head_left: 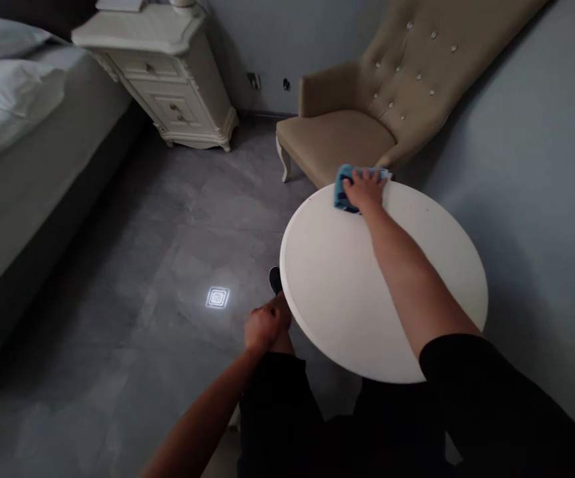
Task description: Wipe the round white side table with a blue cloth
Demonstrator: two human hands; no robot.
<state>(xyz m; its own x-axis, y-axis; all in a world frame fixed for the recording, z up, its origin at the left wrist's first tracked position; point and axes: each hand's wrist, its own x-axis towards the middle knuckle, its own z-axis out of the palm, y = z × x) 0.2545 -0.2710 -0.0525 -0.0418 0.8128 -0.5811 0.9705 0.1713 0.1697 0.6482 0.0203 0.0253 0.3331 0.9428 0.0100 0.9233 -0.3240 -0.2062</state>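
A blue cloth (340, 188) with dark patches lies bunched at the far edge of a round white table (337, 279). My right hand (366, 190) presses down on this cloth, fingers spread over it and thumb toward its left side. From there my right forearm stretches back across the tabletop. Left of the table, my left hand (261, 326) is closed in a loose fist and rests by my bent knee. Nothing shows in that fist, though its inner side is turned away.
Just behind the table stands a tan tufted armchair (340, 136). A white nightstand (168, 86) is at the back left, beside a bed (33, 153). A glowing square pattern (218, 297) shows on the grey tiled floor (168, 265). The wall (541, 166) runs along the right.
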